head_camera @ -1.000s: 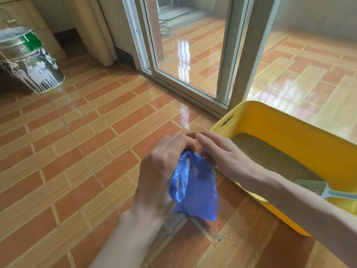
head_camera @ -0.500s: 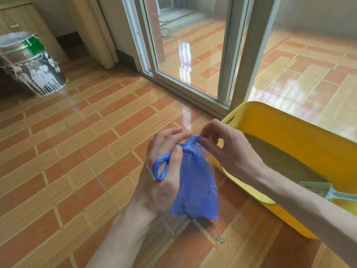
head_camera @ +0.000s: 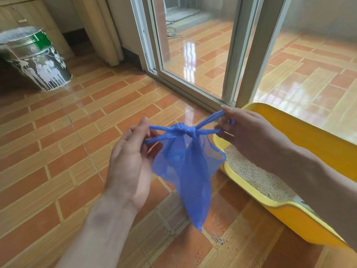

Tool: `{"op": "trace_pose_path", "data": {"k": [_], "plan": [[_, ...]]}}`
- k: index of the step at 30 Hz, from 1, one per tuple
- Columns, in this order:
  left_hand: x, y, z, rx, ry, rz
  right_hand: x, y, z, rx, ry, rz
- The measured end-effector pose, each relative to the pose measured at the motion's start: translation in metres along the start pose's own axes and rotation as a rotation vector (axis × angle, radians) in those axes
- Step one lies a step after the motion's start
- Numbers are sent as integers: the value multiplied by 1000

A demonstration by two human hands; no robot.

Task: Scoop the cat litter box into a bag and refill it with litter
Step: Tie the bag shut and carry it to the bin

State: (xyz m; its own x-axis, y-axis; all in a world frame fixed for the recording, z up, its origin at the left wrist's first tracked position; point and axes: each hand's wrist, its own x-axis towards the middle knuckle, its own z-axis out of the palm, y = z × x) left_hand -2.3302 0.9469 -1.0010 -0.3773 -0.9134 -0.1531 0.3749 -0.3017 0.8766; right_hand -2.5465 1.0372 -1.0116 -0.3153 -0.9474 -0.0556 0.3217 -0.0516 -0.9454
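A thin blue plastic bag (head_camera: 190,171) hangs above the tiled floor between my hands, its two handles knotted together at the top. My left hand (head_camera: 131,161) grips the left handle loop, and my right hand (head_camera: 245,130) grips the right one, both pulled taut away from the knot. The yellow litter box (head_camera: 289,211) stands on the floor at the right with pale grainy litter (head_camera: 257,176) inside. My right forearm crosses over the box and hides part of it; the scoop is hidden.
A few spilled litter grains (head_camera: 218,239) lie on the tiles below the bag. A paint-splattered metal bucket (head_camera: 36,59) stands at the far left. A sliding glass door frame (head_camera: 249,53) rises just behind the box, with a curtain (head_camera: 100,29) to its left.
My hands have moved apart, pulling the bag's handles outward and drawing the knot tight. The bag now hangs stretched between them instead of bunched in my left hand.
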Motion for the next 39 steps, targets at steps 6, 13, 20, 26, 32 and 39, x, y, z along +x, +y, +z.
{"op": "trace_pose_path", "data": {"k": [6, 13, 20, 26, 32, 39], "plan": [[-2, 26, 5, -332, -116, -77, 2, -15, 7, 330, -96, 55], [2, 33, -2, -228, -134, -25, 0, -27, 6, 481, 5, 27], [16, 20, -22, -233, -40, -106, 0, -12, -13, 440, 102, 58], [23, 3, -32, -282, 17, -202, -6, 1, -21, 481, 167, 83], [30, -14, -47, -267, 100, -279, -8, 16, -33, 505, 213, 122], [35, -28, -63, -251, 187, -347, -7, 35, -54, 496, 313, 160]]}}
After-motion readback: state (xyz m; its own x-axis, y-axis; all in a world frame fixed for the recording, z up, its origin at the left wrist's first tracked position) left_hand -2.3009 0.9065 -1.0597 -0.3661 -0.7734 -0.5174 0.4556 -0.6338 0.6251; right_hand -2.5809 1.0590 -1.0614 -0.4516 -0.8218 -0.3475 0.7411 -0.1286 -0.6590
